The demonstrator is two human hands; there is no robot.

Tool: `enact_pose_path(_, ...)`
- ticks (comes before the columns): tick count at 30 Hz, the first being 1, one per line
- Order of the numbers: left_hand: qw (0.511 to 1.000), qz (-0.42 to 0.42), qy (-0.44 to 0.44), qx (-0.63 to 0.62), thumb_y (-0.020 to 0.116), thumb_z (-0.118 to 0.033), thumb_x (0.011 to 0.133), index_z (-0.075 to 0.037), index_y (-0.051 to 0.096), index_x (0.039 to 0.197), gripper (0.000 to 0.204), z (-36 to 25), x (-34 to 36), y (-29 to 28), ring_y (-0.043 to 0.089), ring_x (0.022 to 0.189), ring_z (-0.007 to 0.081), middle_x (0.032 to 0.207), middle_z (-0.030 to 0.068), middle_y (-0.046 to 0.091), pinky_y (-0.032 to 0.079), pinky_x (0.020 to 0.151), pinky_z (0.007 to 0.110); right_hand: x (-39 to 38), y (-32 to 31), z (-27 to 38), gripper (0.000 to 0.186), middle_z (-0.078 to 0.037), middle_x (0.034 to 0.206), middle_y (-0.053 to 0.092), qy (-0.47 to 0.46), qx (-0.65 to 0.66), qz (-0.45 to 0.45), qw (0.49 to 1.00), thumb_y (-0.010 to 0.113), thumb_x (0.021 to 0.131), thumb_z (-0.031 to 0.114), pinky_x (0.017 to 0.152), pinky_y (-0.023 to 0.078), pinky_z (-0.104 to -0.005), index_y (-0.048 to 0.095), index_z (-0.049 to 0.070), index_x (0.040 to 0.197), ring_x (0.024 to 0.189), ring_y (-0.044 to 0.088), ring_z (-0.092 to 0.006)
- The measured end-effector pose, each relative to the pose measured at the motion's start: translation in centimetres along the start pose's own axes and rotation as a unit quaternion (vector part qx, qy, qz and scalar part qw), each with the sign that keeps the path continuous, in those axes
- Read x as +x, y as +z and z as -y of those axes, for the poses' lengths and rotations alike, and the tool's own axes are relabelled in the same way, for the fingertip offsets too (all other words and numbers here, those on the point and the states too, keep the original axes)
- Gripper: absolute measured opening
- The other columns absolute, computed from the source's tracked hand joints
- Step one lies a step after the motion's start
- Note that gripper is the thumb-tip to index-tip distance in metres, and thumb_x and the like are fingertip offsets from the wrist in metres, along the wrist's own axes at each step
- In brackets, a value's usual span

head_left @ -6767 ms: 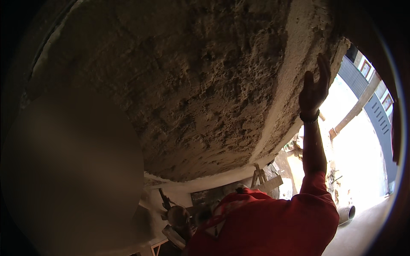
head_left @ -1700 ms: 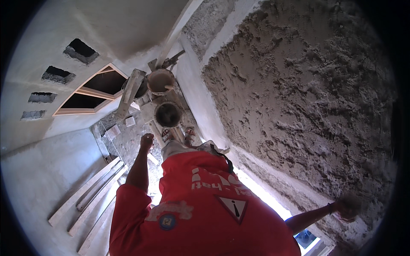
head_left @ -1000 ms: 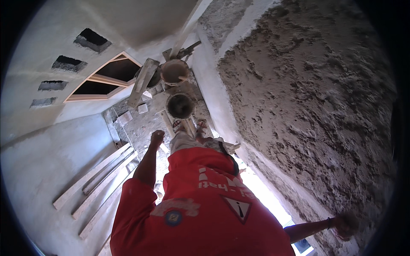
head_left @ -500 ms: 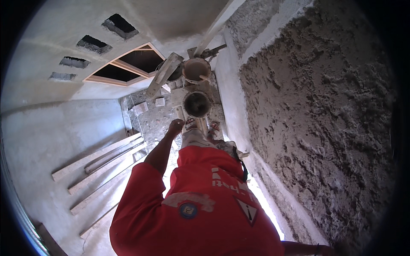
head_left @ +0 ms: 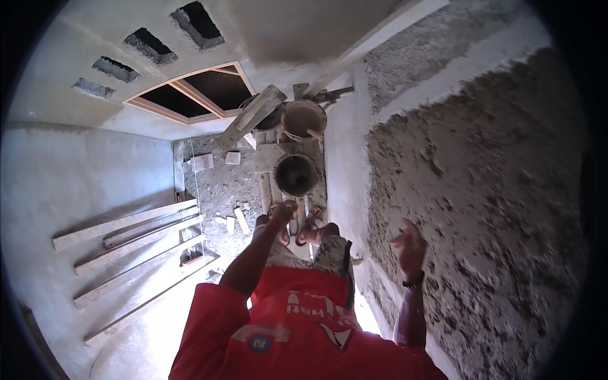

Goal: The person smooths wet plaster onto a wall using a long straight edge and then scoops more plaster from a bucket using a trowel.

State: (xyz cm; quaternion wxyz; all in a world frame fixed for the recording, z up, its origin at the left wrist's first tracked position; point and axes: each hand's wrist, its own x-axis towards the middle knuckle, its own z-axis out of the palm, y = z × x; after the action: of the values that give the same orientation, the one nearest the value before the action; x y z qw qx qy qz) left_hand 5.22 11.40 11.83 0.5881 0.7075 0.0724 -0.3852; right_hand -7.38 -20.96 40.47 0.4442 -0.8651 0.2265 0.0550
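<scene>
Right hand [head_left: 410,249] has come into view, fingers apart, right of the dark round bucket [head_left: 296,173]; left hand [head_left: 284,211] (curled, grip unclear) near it; a misstep could tip that bucket.

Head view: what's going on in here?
The person's right hand is open beside the rough wall, with nothing visible in it. The left hand is curled; whether it grips anything is unclear. In the picture it shows just below the nearer bucket. Another bucket stands beyond that one.
</scene>
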Motion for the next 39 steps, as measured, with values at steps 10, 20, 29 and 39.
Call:
enact_pose_path(10, 0.982, -0.127, -0.115, -0.076, 0.055, -0.022, 0.084, -0.002, 0.052, 0.111, 0.034, 21.0, 14.6, 1.6, 0.056, 0.090, 0.0215, 0.090, 0.0105, 0.057, 0.046, 0.082, 0.040, 29.3, 31.0, -19.4, 0.052, -0.021, 0.098, 0.061, -0.200, -0.212, 0.129, 0.948, 0.058, 0.078, 0.012, 0.082, 0.046, -0.0436, 0.042, 0.008, 0.126, 0.092, 0.059, -0.0357)
enact_pose_path(20, 0.986, -0.165, -0.009, 0.024, 0.052, -0.030, 0.087, 0.002, 0.049, 0.115, 0.043, 36.9, 26.1, 2.0, 0.054, 0.097, 0.0256, 0.107, 0.0167, 0.054, 0.045, 0.082, 0.034, 49.2, 46.7, -28.4, 0.045, -0.024, 0.107, 0.054, -0.254, -0.289, -0.020, 0.923, 0.059, 0.080, 0.020, 0.083, 0.044, -0.0449, 0.050, 0.006, 0.121, 0.098, 0.054, -0.0373)
enact_pose_path(29, 0.952, -0.269, 0.135, 0.052, 0.058, -0.020, 0.082, 0.000, 0.049, 0.115, 0.039, 43.2, 30.4, 3.5, 0.051, 0.103, 0.0242, 0.115, 0.0158, 0.050, 0.047, 0.081, 0.036, 55.9, 50.1, -32.2, 0.049, -0.022, 0.099, 0.061, -0.220, -0.395, 0.075, 0.889, 0.057, 0.078, 0.044, 0.083, 0.047, -0.0425, 0.060, 0.003, 0.103, 0.096, 0.058, -0.0361)
enact_pose_path(39, 0.895, -0.188, 0.067, -0.399, 0.055, -0.008, 0.080, -0.007, 0.031, 0.122, 0.049, 29.0, 26.0, 0.5, 0.056, 0.094, 0.0299, 0.114, 0.0171, 0.047, 0.054, 0.069, 0.040, 45.1, 44.5, -26.4, 0.032, -0.015, 0.092, 0.058, -0.401, -0.303, -0.078, 0.861, 0.057, 0.076, 0.007, 0.072, 0.047, -0.0424, 0.058, 0.003, 0.107, 0.080, 0.058, -0.0346)
